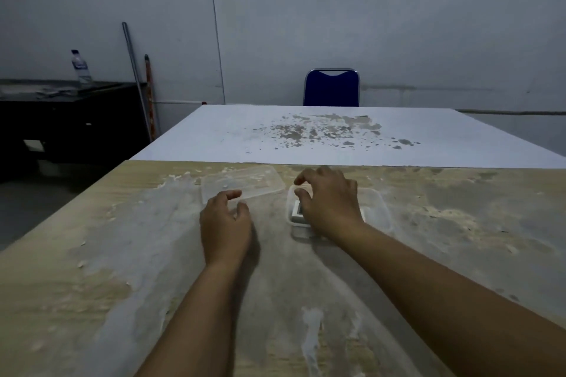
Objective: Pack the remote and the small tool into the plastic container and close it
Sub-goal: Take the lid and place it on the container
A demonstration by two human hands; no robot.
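The fingers point(301, 193) of the right hand point(332, 205) are curled and spread over the near left corner of the clear plastic container point(378, 208), their tips at or just above its rim; whether they pinch anything cannot be told, since the palm hides what lies beneath. Just under those fingertips, inside the container, a white, square-edged item with a dark face point(297, 210) shows; it may be the remote, but too little of it is visible to be sure. The small tool cannot be made out.

The left hand point(225, 223) hovers low over the desk point(92, 254), its fingers point(232, 194) loosely bent and apart, grasping nothing. The forefinger and thumb reach toward the near edge of the transparent lid point(245, 182), which lies flat on the desk just beyond them and just left of the container, so the container stands uncovered.

Outward from both hands, the desk's wood-grain top is worn and blotched with pale patches. Beyond the lid and container a white table point(337, 135) with grey flaking spots butts against the desk's far edge. Behind that stands a blue chair point(331, 89) against the wall. Far to the left of the left hand, a water bottle point(81, 67) stands on a dark cabinet point(70, 119), with two poles point(134, 70) leaning on the wall beside it.
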